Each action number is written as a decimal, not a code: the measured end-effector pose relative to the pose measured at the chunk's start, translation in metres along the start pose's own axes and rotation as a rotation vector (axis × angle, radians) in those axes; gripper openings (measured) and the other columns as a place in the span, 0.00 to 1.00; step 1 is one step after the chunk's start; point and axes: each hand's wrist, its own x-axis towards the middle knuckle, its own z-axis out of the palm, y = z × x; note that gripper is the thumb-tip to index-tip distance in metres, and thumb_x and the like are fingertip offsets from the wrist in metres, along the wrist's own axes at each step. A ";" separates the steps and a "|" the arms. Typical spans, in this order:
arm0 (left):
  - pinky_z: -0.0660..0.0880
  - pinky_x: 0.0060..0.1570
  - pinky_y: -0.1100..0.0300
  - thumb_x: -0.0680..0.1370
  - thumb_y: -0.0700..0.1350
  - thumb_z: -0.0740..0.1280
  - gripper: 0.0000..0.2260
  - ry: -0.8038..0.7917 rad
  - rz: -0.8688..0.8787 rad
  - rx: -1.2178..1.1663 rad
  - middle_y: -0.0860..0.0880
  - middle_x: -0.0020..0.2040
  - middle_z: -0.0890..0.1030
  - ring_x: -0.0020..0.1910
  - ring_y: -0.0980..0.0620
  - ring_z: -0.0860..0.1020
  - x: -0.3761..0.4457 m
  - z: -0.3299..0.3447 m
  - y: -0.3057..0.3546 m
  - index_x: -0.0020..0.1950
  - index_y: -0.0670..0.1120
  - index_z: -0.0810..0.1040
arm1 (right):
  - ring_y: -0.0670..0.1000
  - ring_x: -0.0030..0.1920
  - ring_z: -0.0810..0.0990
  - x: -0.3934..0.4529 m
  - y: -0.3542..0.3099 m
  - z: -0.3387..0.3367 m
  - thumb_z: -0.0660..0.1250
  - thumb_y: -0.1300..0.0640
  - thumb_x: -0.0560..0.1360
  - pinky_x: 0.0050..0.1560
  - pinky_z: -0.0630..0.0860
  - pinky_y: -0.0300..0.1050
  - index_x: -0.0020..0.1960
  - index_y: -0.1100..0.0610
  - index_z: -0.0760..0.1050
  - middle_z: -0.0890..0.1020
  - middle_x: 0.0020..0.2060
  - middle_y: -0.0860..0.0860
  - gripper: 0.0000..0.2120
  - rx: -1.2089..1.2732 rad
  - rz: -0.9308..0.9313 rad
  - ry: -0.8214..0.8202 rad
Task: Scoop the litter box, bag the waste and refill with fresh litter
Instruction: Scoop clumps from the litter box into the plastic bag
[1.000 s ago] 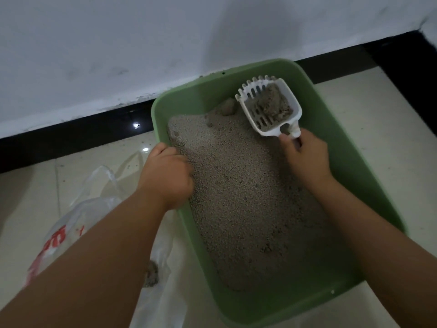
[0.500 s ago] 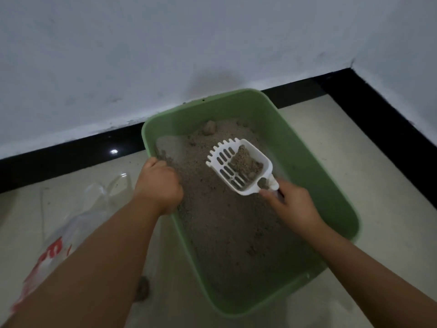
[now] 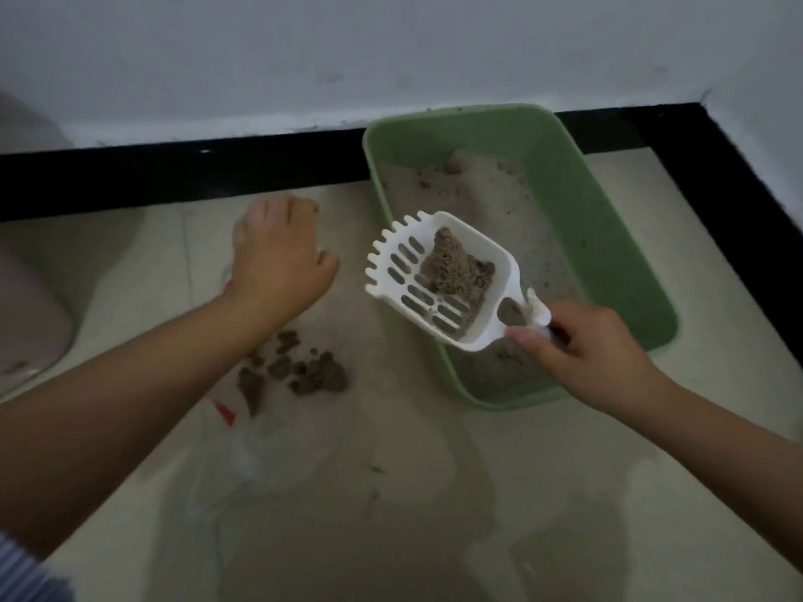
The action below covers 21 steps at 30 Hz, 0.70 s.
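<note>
Carrying that load is where you can lose it: your right hand (image 3: 595, 354) grips the short handle of the white scoop (image 3: 439, 280) with fingers curled round it, and the clump (image 3: 456, 271) sits heaped toward the back wall of the scoop, near your hand. The slotted front edge points away from you, toward your left hand. The scoop looks to hang over the near-left rim of the green litter box (image 3: 608, 236), so part of the way ahead crosses bare floor (image 3: 413, 493). Tip the front down too soon and the clump will likely slide out short of the bag. Shake it and loose grains may fall through the slots onto the tiles.

Your left hand (image 3: 278, 258) hovers knuckles up beyond the waste pile (image 3: 300, 371), fingers loosely curled. Whether it pinches the edge of the clear plastic bag (image 3: 269, 454) cannot be told; the film is too faint. That matters: if the mouth is not held open, the new clump could land on top of the film or roll off it. The pile lies between your two forearms, closer to the left one. Blur in the picture suggests movement, so keep the scoop level.
</note>
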 end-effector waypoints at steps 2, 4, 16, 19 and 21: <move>0.58 0.66 0.48 0.72 0.54 0.63 0.31 -0.091 -0.092 0.088 0.39 0.68 0.64 0.68 0.40 0.60 -0.032 -0.014 -0.023 0.71 0.42 0.63 | 0.28 0.30 0.71 -0.010 -0.012 0.010 0.65 0.49 0.72 0.31 0.63 0.19 0.34 0.43 0.64 0.75 0.32 0.29 0.12 0.000 -0.104 -0.045; 0.60 0.65 0.48 0.72 0.51 0.68 0.33 -0.190 -0.201 0.104 0.39 0.69 0.63 0.69 0.40 0.59 -0.059 -0.017 -0.039 0.73 0.44 0.59 | 0.29 0.30 0.71 -0.018 -0.014 0.024 0.60 0.46 0.71 0.31 0.63 0.19 0.37 0.44 0.67 0.75 0.30 0.36 0.06 0.041 -0.144 -0.070; 0.73 0.47 0.56 0.75 0.39 0.65 0.16 -0.224 -0.462 -0.355 0.40 0.53 0.79 0.52 0.41 0.77 -0.105 -0.030 -0.074 0.62 0.41 0.71 | 0.42 0.29 0.66 0.021 -0.036 0.071 0.62 0.52 0.77 0.29 0.59 0.36 0.44 0.57 0.72 0.69 0.28 0.45 0.08 -0.148 -0.004 -0.202; 0.77 0.53 0.48 0.75 0.38 0.66 0.18 -0.219 -0.501 -0.503 0.42 0.50 0.78 0.50 0.41 0.78 -0.109 -0.035 -0.077 0.65 0.41 0.70 | 0.54 0.41 0.78 0.037 -0.052 0.086 0.61 0.49 0.77 0.38 0.71 0.42 0.54 0.61 0.75 0.81 0.43 0.55 0.15 -0.250 -0.043 -0.234; 0.77 0.52 0.48 0.75 0.38 0.65 0.19 -0.218 -0.495 -0.517 0.44 0.47 0.76 0.49 0.42 0.79 -0.109 -0.036 -0.079 0.65 0.41 0.69 | 0.57 0.44 0.79 0.043 -0.061 0.097 0.59 0.48 0.77 0.42 0.75 0.47 0.54 0.61 0.75 0.81 0.47 0.58 0.17 -0.329 -0.085 -0.230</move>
